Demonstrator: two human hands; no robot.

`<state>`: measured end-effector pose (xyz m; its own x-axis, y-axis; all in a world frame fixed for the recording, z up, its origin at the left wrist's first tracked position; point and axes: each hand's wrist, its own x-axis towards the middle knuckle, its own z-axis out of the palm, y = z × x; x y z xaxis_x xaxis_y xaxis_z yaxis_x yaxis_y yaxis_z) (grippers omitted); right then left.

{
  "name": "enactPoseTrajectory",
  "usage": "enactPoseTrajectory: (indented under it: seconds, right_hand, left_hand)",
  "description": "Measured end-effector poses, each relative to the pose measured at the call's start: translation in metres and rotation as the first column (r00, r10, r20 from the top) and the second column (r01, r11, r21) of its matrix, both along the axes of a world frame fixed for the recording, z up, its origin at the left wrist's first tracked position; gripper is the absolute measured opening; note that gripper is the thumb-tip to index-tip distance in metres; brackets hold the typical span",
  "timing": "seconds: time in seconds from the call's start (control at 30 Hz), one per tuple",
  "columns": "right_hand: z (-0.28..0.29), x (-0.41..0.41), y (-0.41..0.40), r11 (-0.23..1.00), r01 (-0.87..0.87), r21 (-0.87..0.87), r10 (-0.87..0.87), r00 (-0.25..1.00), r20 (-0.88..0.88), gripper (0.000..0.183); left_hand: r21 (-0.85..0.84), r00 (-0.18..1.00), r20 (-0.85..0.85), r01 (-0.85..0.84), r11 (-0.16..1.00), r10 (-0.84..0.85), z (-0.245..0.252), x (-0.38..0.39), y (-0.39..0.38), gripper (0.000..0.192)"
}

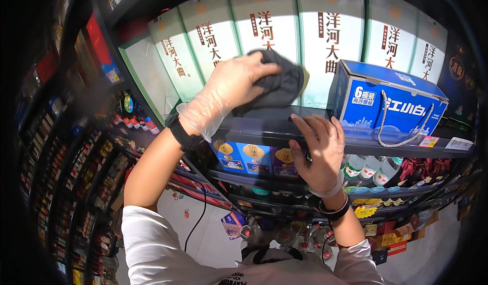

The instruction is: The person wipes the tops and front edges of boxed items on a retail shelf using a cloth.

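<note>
My left hand [238, 81], in a clear plastic glove, grips a dark folded cloth [280, 79] with a yellowish edge. The cloth is in front of a row of tall pale-green and white liquor boxes [267, 3] standing on a dark shelf; whether it touches them I cannot tell. My right hand [320, 151], gloved in clear plastic too, rests with fingers spread at the front edge of that shelf [263, 130] and holds nothing. Just right of it stands a blue carton [392, 98] with a white rope handle that hangs over the shelf edge.
Blue and purple boxes [253, 157] and clear bottles [368, 168] stand on the shelf below. Large clear jugs [286, 235] and stacked boxes [396, 235] are on the floor by the shelf foot. A black cable [198, 220] hangs down. Packed shelves [72, 178] run along the left.
</note>
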<state>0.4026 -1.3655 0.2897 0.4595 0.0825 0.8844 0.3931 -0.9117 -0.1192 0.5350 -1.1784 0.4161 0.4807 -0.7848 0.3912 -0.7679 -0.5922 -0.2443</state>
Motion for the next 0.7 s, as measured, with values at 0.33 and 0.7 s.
enactPoseTrajectory:
  seconds: [0.33, 0.7]
  right_hand:
    - [-0.002, 0.002, 0.0, 0.999, -0.03, -0.013, 0.031, 0.999, 0.04, 0.051]
    - [-0.002, 0.0, 0.0, 0.999, -0.046, 0.024, 0.045, 0.998, 0.04, 0.046]
  left_hand:
    - [0.023, 0.891, 0.427, 0.16, 0.987, -0.154, -0.003, 0.013, 0.013, 0.041]
    - [-0.583, 0.956, 0.276, 0.083, 0.808, 0.101, 0.049, 0.024, -0.004, 0.056]
